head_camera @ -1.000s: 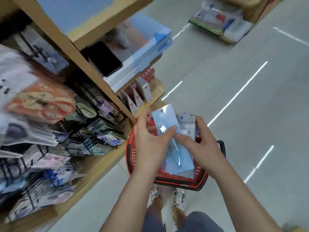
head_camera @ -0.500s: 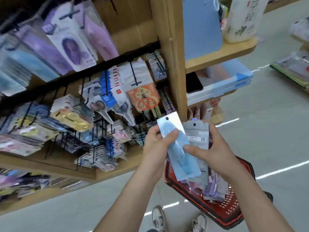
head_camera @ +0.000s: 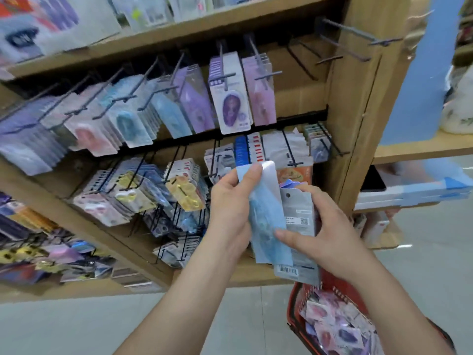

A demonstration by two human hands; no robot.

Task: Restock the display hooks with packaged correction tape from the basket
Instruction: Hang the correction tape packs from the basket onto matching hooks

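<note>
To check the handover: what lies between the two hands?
Head view: the blue pack, gripped by the left hand, and beside it the grey pack, held by the right hand.

Both forearms bare, raised forward, converging at centre. Thumb of left hand [head_camera: 229,211] lies on the front of the blue correction tape pack [head_camera: 268,219], fingers curled behind. The right hand [head_camera: 330,234] grips grey-backed packs [head_camera: 299,208], index finger extended onto the blue pack's lower face

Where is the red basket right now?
In the head view the red basket is bottom right, directly below the grey pack gripped by the right hand; the left hand grips a blue pack.
</note>
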